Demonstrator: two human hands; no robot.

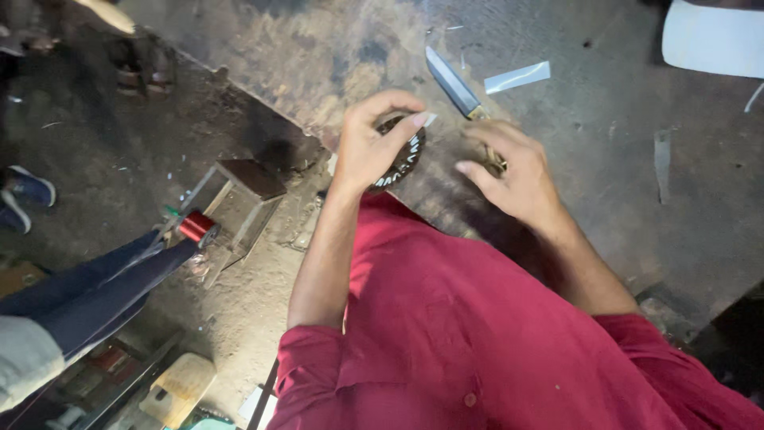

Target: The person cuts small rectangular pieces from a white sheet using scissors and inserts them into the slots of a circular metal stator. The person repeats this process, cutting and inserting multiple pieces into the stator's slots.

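The left hand [372,142] is gripping a dark round toothed part [402,155] at the desk [605,183] edge, pressing a white strip [428,119] onto it, apparently mid-job, while the right hand [509,171] is closing around a knife [455,86].

Knife [454,84] on bench [605,175], paper strip [517,77] just right (wooden box [239,195] below bench, left)

round dark part [406,155] mostly hidden — knife [454,84] handle covered
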